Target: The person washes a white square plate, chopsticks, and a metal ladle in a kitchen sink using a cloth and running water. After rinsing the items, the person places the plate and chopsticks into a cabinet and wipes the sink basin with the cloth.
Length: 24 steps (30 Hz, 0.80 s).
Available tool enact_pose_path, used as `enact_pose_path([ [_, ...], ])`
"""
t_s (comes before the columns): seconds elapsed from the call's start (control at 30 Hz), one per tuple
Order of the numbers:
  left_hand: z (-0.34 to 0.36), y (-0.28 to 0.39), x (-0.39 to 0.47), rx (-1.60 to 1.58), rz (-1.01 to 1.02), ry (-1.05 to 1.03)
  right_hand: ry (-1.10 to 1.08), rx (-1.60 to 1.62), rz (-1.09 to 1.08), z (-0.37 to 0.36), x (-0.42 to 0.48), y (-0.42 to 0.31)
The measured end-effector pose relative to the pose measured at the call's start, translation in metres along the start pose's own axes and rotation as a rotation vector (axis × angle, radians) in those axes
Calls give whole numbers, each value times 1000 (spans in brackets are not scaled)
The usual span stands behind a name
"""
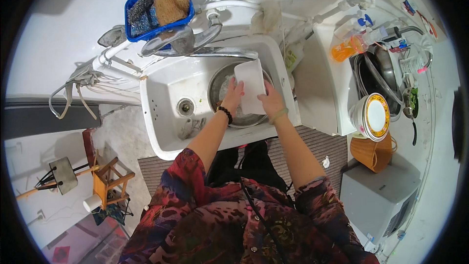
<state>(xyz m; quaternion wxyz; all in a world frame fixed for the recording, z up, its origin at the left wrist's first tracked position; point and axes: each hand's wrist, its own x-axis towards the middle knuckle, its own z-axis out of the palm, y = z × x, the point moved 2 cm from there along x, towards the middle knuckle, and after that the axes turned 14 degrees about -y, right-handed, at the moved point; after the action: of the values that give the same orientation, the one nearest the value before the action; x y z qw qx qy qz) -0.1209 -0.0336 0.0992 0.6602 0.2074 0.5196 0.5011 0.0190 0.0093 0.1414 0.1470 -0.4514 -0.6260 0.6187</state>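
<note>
My left hand [233, 97] and my right hand [271, 102] grip opposite sides of a white rectangular container [250, 87], which is tilted over a round metal basin [214, 91] with water in it. The basin sits in the right part of a white ceramic sink [165, 97]. Just above the container reaches the end of the chrome faucet spout [227, 52]; whether water runs from it I cannot tell. A dark bead bracelet is on my left wrist, a pale bangle on my right. What the basin holds beneath the container is partly hidden.
A grey cloth [191, 128] lies near the sink drain [185, 107]. Behind the faucet hangs a blue basket [128, 25] with scouring pads. On the counter at right stand stacked bowls [376, 116], an orange bottle [343, 50] and pans [384, 68]. A wooden stool [106, 185] is at lower left.
</note>
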Motion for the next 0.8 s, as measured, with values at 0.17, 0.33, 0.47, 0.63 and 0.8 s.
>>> enact_pose_path([
  [0.17, 28, 38, -1, -484, 14, -317, 212, -603, -51, 18, -17, -32],
  [0.33, 18, 34, 17, -618, 159, -159, 144, -632, -294, 16, -13, -18],
  [0.47, 0, 21, 33, -782, 141, -240, 247, -464, -286, -12, -16, -3],
  [0.63, 1, 5, 45, -858, 93, -103, 291, -9, -108, -28, -22, -7],
  [0.8, 34, -3, 48, -798, -17, -6, 0, 709, 124, -27, -28, 10],
])
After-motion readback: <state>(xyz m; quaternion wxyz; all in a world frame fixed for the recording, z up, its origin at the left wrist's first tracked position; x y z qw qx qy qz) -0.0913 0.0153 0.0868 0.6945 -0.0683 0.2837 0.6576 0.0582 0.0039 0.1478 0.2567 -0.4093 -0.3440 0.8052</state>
